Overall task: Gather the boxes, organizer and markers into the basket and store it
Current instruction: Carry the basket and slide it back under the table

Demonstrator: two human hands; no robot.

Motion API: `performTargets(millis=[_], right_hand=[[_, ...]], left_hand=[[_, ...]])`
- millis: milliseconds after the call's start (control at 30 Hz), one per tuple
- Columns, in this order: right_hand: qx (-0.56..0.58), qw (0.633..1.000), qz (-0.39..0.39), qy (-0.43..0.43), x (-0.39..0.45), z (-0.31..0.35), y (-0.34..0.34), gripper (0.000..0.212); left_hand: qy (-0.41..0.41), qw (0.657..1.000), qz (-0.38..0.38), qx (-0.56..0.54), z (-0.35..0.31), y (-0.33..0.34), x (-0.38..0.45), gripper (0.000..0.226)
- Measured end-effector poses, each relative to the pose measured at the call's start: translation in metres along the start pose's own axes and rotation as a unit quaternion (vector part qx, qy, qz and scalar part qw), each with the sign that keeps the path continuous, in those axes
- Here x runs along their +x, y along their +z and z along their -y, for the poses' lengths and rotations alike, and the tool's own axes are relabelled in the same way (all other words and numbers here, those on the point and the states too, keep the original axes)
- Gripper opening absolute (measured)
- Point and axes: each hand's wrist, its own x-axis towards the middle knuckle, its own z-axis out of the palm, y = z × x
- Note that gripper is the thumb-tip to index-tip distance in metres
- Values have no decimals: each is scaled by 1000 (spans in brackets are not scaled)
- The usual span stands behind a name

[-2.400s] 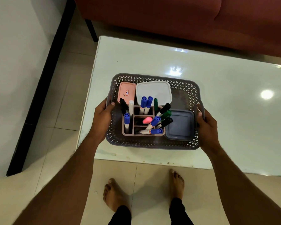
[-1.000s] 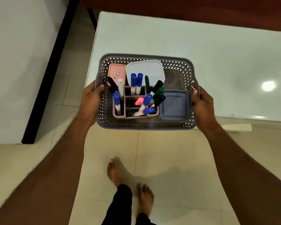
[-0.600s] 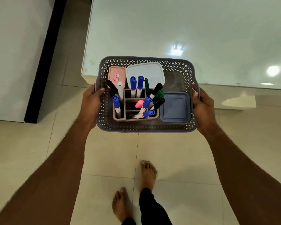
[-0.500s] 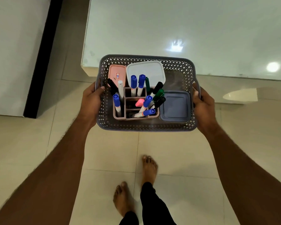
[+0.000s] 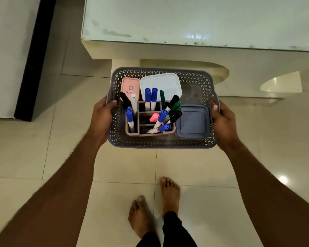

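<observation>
1. Basket (image 5: pixel 161 146) is held in the air over the tiled floor (image 5: pixel 43 148), just short of the table (image 5: pixel 185 18) edge, w/ the person's bare feet below it.
2. Grip: left hand (image 5: pixel 101 115) curls round the left handle, thumb hooked over the rim; right hand (image 5: pixel 223 120) does the same on the right handle. Both are closed on the basket, nothing else in either.
3. Contents: pink box (image 5: pixel 129 86) back-left, white box (image 5: pixel 163 82) back-centre, grey box (image 5: pixel 193 122) front-right, organizer (image 5: pixel 132 132) front-centre w/ markers (image 5: pixel 147 94) standing in its slots.
4. Handling (judgement): perforated plastic, prob. light but a bit flexy; load looks modest. Two end handles are the right hold; a one-hand carry would likely tilt it.
5. Risk: markers stand loose and some lean, so a tilt could tip them out of the organizer. Boxes look lidded; can't tell if lids are snapped.
6. Orientation: the basket's long axis runs left-right across the body, roughly parallel to the table edge; open top faces up, about level. Markers point up, caps on top, a few slanted right.
7. Gathering looks done; storing is left. Storage spot isn't in view.
</observation>
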Motion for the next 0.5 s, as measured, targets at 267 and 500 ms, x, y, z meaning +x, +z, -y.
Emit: performTargets(millis=[267,500], right_hand=[[-39,999,-14,-10,89,-94,16,29],[-45,998,-16,-52,171,-155,37,28]], left_hand=[[36,999,-13,7,70,12,102,32],[68,997,-7,-37,109,26,200,28]])
